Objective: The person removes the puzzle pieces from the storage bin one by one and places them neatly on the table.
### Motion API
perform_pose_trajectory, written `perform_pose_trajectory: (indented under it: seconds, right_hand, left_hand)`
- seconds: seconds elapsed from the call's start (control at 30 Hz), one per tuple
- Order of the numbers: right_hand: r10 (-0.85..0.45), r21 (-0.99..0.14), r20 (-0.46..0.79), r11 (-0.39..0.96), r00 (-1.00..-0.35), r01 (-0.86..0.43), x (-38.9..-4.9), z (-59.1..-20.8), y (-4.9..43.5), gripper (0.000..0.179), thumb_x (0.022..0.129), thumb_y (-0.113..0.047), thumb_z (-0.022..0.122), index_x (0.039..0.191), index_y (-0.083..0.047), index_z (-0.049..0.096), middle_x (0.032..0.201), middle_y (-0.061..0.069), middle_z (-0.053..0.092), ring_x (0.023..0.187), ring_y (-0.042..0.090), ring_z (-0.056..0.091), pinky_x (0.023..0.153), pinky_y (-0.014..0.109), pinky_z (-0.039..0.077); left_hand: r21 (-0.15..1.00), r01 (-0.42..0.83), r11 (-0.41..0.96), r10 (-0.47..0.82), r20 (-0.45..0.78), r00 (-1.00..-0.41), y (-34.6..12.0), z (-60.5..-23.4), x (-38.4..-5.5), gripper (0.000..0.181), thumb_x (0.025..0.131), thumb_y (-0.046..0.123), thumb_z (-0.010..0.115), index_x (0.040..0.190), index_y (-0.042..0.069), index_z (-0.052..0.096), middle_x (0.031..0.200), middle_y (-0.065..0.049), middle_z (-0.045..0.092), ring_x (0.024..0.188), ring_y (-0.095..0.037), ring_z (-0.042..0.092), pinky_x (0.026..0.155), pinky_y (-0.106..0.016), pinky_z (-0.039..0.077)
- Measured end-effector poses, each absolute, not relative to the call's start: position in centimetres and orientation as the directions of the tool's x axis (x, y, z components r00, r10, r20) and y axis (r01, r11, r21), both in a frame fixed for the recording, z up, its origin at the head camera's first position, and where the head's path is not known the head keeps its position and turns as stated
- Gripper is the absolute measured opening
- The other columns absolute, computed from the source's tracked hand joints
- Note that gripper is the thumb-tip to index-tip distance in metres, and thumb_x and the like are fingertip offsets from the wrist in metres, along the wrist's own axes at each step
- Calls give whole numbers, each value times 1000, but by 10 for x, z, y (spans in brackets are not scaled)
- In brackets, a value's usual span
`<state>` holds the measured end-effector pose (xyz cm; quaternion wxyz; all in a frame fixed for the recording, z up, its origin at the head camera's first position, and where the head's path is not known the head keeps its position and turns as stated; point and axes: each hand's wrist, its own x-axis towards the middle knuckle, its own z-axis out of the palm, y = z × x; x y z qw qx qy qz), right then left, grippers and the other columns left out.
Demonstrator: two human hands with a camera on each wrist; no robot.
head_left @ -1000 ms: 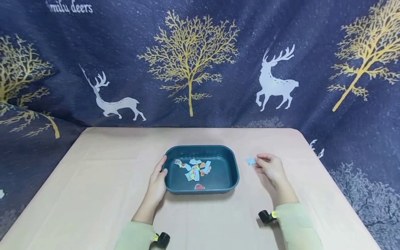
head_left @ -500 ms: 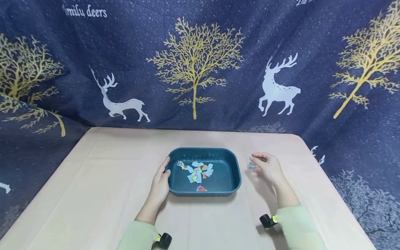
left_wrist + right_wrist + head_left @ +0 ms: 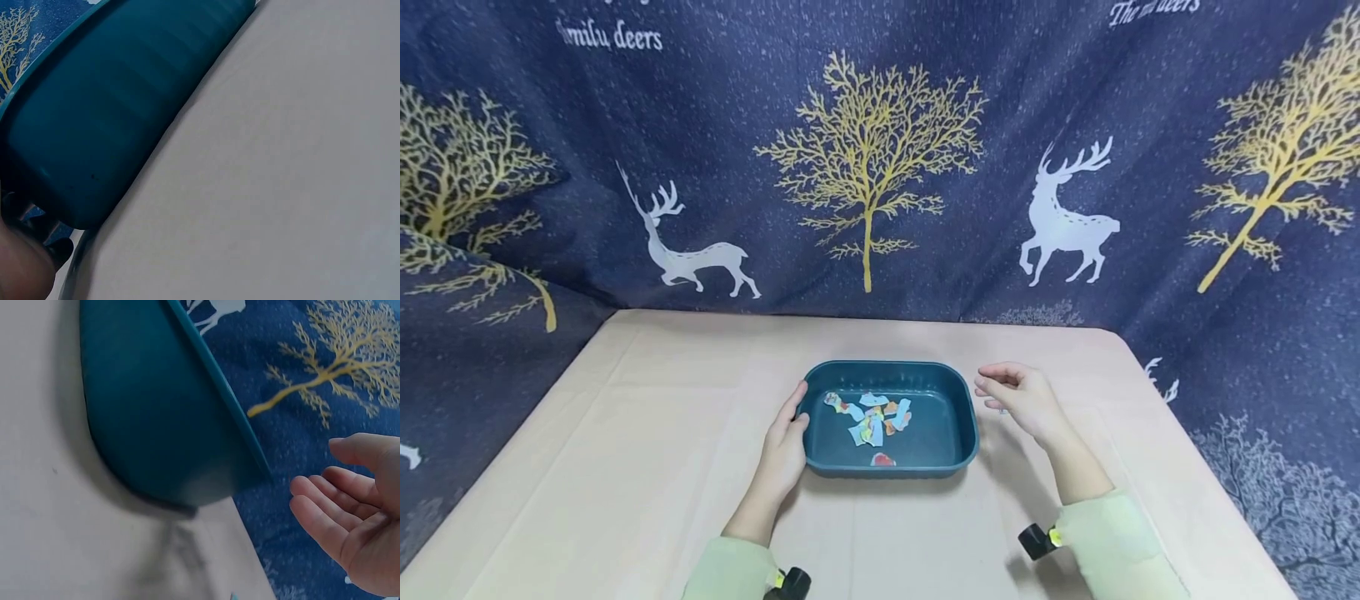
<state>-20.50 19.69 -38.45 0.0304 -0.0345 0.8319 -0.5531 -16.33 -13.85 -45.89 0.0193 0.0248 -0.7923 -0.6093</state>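
A dark teal rectangular tray (image 3: 891, 472) stands on the table, with several torn-looking paper pieces (image 3: 872, 429) in it, light blue, orange and yellow. One red piece (image 3: 883, 459) lies apart near its front wall. My left hand (image 3: 782, 450) holds the tray's left end, fingers along the outer wall and thumb at the rim. Just off the right end hovers my right hand (image 3: 1018, 400), fingers loosely bent, thumb apart from them in the right wrist view and nothing seen between. Below its fingertips a sliver of a light blue piece (image 3: 1002, 411) shows, mostly hidden by the hand.
Pale cloth covers the table (image 3: 647, 467). Behind it hangs a dark blue curtain (image 3: 925, 275) printed with white deer and yellow trees. Each wrist carries a small black camera (image 3: 1037, 542).
My right hand has shifted left from beside the light blue piece to over it, nearer the tray. The left hand keeps its hold. The head view has tilted slightly.
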Motion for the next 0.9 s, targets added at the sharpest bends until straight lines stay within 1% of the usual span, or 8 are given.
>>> perform_pose_trajectory:
  seconds: [0.07,0.2,0.4,0.53,0.73,0.8,0.9]
  right_hand:
    - [-109,-929,-10,370,-994,-31,-203,-384,192,38,93,-14,59,121,11,55,115,29,61,93,17,69,78,27,59]
    - [-144,-942,-5,333,-990,-44,-202,-384,183,36,92,-9,58,119,14,55,112,29,63,89,12,69,81,31,59]
    - [-172,-933,9,354,-985,-71,-205,-383,169,36,89,-10,63,116,12,58,108,24,66,82,8,68,77,28,59]
    - [-200,-925,10,371,-980,-85,-207,-384,158,36,88,-12,65,115,12,59,107,24,66,83,11,68,76,29,60]
    - [-257,-873,37,461,-966,-157,-212,-391,144,35,87,-17,68,112,7,63,103,18,69,87,21,68,70,25,58]
    - [-278,-843,49,504,-959,-189,-213,-393,140,34,87,-19,68,111,4,64,102,15,69,88,22,67,71,25,57]
    - [-288,-806,51,553,-956,-209,-214,-395,133,32,86,-20,68,110,2,65,100,10,69,89,19,66,74,27,57]
  left_hand:
    - [966,-14,259,-66,3,-998,-139,-460,-162,49,102,15,28,150,21,26,158,2,21,147,-22,13,121,-45,12]
    - [964,-8,267,-71,12,-997,-138,-460,-161,49,102,14,28,150,20,27,158,1,21,147,-22,13,121,-45,13]
    - [964,-12,267,-76,9,-997,-138,-458,-162,48,102,15,29,150,22,27,158,3,22,147,-22,14,121,-45,13]
    - [965,-18,261,-81,3,-997,-139,-458,-161,48,102,17,29,150,23,27,158,4,22,147,-21,14,121,-45,13]
    - [970,-30,241,-78,-11,-997,-139,-457,-162,48,102,17,29,150,25,27,158,5,21,147,-21,13,121,-45,13]
    - [971,-35,237,-80,-17,-997,-139,-457,-162,48,102,18,29,150,25,27,158,5,21,147,-21,12,121,-45,13]
    - [971,-41,236,-82,-22,-996,-138,-456,-161,48,102,18,29,150,25,27,158,6,21,147,-20,13,121,-45,13]
